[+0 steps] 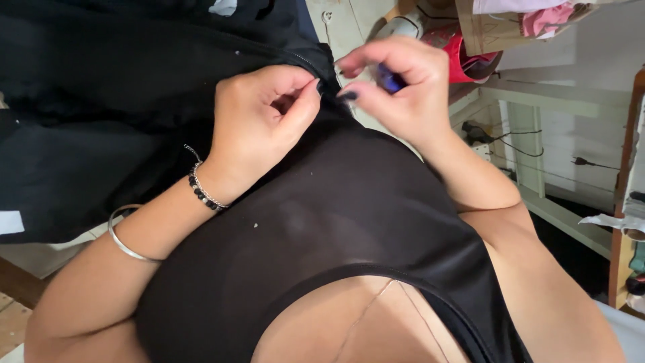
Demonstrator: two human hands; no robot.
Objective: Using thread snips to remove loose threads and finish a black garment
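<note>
Fingers [310, 94] of the left hand [259, 124] pinch black cloth [121, 74]; right hand [403, 84] pinches a blue tool [388, 81], seemingly mid-picking at the seam; steady, careful work next.

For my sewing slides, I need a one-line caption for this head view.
Left hand pinches black fabric while the right hand grips a small blue tool at the same spot.

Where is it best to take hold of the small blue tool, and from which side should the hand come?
Probably the exposed blue end of the small blue tool, approached from the right side of the view. The rest is hidden inside the right hand, and the left hand pinching the black fabric garment blocks the opposite side.
</note>
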